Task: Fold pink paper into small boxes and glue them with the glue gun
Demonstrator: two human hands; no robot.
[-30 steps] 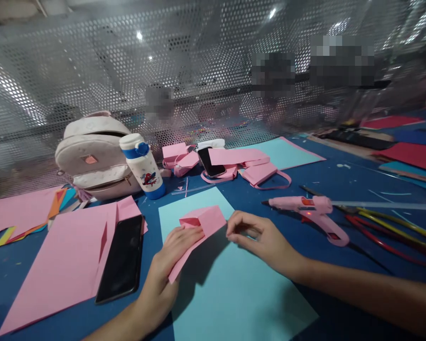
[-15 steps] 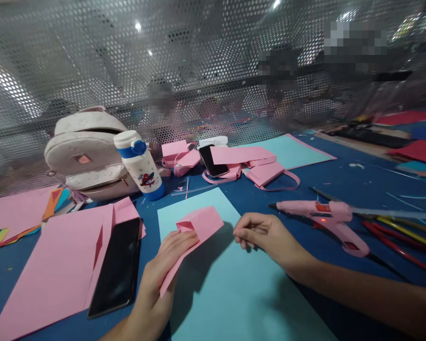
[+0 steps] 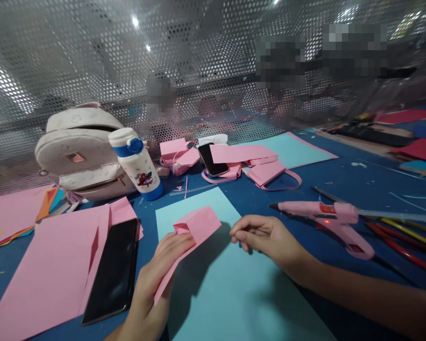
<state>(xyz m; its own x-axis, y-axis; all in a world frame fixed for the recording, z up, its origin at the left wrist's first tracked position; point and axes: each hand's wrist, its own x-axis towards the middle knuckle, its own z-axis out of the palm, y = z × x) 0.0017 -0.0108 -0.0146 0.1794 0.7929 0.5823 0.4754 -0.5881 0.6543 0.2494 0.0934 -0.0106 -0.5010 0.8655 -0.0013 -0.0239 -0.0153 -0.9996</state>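
Observation:
My left hand (image 3: 163, 272) grips a folded pink paper piece (image 3: 204, 225), boxy at its far end, with the fingers tucked into its opening. It is held above a light blue sheet (image 3: 230, 289) and casts a shadow there. Right of it, my right hand (image 3: 264, 237) hovers over the sheet's edge, thumb and fingertips pinched together. Whatever may be between those fingertips is too small to make out. A pink glue gun (image 3: 323, 213) with a small red light lies to the right of that hand, its black nozzle pointing left.
Left are a black phone (image 3: 113, 272) and pink sheets (image 3: 53, 270). Behind stand a white backpack (image 3: 81, 156) and a bottle (image 3: 138, 166). Folded pink paper bags (image 3: 266, 173) and another phone (image 3: 213, 161) lie near a perforated metal screen (image 3: 206, 61). Red-handled tools (image 3: 401, 241) lie right.
The view has shifted slightly, so the backpack and bottle sit a little farther left and the glue gun farther right. Both hands keep nearly the same pose.

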